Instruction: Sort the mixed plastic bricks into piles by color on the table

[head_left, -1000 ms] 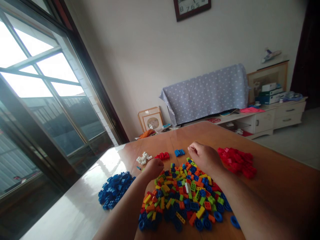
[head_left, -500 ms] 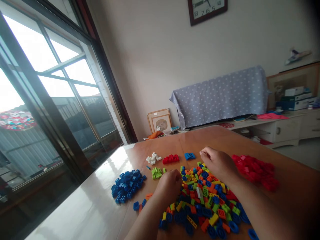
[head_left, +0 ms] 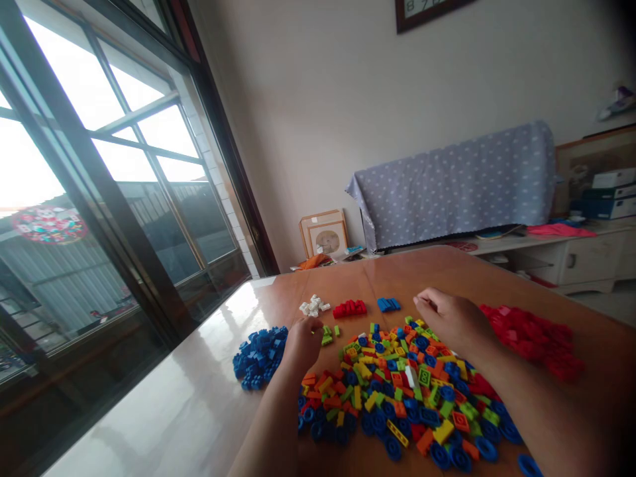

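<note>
Held the left hand (head_left: pixel 304 343) at the near left edge of a small group of lime-green bricks (head_left: pixel 326 336), hiding part of it, with fingers bent downward. Could not tell about a brick in those fingertips, nor about contact with the group. Held the right hand (head_left: pixel 452 318) half-curled, with thumb drawn in toward the fingers, by the far right edge of a mixed heap of bricks (head_left: pixel 397 371). Could not tell, there too, between a pinch on some small piece and a bare curl.

Had the mixed heap spread out between both forearms, mostly nearer than the hands, in yellow, orange, lime, red and blue, with blue rings (head_left: pixel 485 449) along its near side and one white brick (head_left: pixel 411 376) within it.

Had a pile of blue bricks (head_left: pixel 258 358) just left of the left hand, and a pile of red pieces (head_left: pixel 531 338) right of the right hand. Saw white bricks (head_left: pixel 314 306) just beyond the left hand, a row of red bricks (head_left: pixel 350 309) between the hands and slightly beyond, and blue strips (head_left: pixel 388 304) left of the right fingertips, well apart from the lime-green group.

Saw brown tabletop (head_left: pixel 169 411) beneath it all, and a dotted cloth (head_left: pixel 452 185) far beyond the right hand.
</note>
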